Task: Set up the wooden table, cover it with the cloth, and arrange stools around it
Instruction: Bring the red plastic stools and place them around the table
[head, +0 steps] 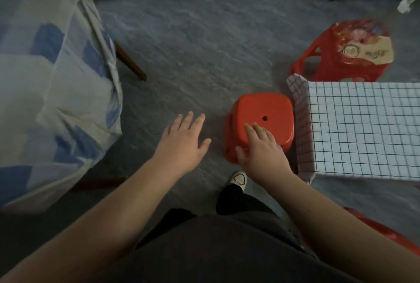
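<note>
The small red plastic stool (261, 121) stands on the grey floor (193, 44), just beside the left end of the table. Its square seat has rounded corners and one centre hole. The table is covered by a white grid-check cloth (363, 128) that hangs over its edges. The right hand (261, 150) rests on the seat's near edge, fingers straight on top, thumb at the rim. The left hand (184, 141) hovers spread, holding nothing. A larger red stool (341, 55) behind the table carries a printed packet (368, 44).
</note>
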Demonstrator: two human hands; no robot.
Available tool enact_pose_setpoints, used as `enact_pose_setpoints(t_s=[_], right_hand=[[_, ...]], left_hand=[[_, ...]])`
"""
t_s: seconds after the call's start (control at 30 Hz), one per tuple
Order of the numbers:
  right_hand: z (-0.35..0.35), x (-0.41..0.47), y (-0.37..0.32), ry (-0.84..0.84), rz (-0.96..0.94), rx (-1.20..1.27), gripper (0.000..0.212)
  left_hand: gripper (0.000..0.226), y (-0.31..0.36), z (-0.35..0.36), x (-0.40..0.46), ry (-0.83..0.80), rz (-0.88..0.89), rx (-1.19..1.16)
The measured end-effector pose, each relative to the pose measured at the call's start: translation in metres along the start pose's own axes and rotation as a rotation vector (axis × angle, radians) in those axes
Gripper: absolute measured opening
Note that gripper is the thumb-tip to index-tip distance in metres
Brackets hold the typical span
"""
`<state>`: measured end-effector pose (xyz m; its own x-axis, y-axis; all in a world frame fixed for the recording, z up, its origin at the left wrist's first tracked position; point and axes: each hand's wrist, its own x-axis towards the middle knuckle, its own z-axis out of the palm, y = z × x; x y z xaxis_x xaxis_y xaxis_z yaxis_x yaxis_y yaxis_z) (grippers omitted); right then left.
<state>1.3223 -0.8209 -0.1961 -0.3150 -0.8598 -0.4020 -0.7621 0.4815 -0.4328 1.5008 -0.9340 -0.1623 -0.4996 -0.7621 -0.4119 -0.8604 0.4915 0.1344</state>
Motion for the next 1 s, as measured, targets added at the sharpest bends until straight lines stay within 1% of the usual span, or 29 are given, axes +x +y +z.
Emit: enact_pose_setpoints(t_s=[0.23, 0.37, 0.53, 0.63, 0.7, 0.77, 0.83, 0.93, 1.0], right_hand=[[-0.042, 0.067, 0.01, 0.09, 0.164, 0.072, 0.072], [-0.058, 0.104, 0.012, 0.177, 0.308, 0.115, 0.072], [-0.06, 0.152, 0.003, 0.264, 0.568, 0.187, 0.072], [-0.058, 0.174, -0.016, 0.337, 0.808, 0.273, 0.072], [-0.056, 0.182, -0.035, 0.402, 0.953, 0.346, 0.072], [-0.053, 0.184, -0.055, 0.451, 1.077, 0.413, 0.072], [-0.048, 0.185, -0.073, 0.479, 1.184, 0.456, 0.072], [-0.033, 0.182, -0.092, 0.51, 1.309, 0.483, 0.072], [-0.019, 0.179, -0.098, 0.514, 1.376, 0.516, 0.072]], left_hand=[[0.07, 0.026, -0.05, 0.121, -0.053, 0.215, 0.101], [0.071, 0.034, -0.068, 0.191, -0.071, 0.361, 0.144], [0.071, 0.035, -0.081, 0.288, -0.151, 0.587, 0.268], [0.072, 0.039, -0.096, 0.345, -0.226, 0.768, 0.385], [0.072, 0.045, -0.108, 0.375, -0.242, 0.912, 0.477], [0.072, 0.056, -0.116, 0.396, -0.253, 1.049, 0.558], [0.073, 0.068, -0.117, 0.41, -0.278, 1.148, 0.607], [0.073, 0.084, -0.105, 0.42, -0.324, 1.259, 0.632], [0.073, 0.091, -0.093, 0.422, -0.346, 1.3, 0.638]])
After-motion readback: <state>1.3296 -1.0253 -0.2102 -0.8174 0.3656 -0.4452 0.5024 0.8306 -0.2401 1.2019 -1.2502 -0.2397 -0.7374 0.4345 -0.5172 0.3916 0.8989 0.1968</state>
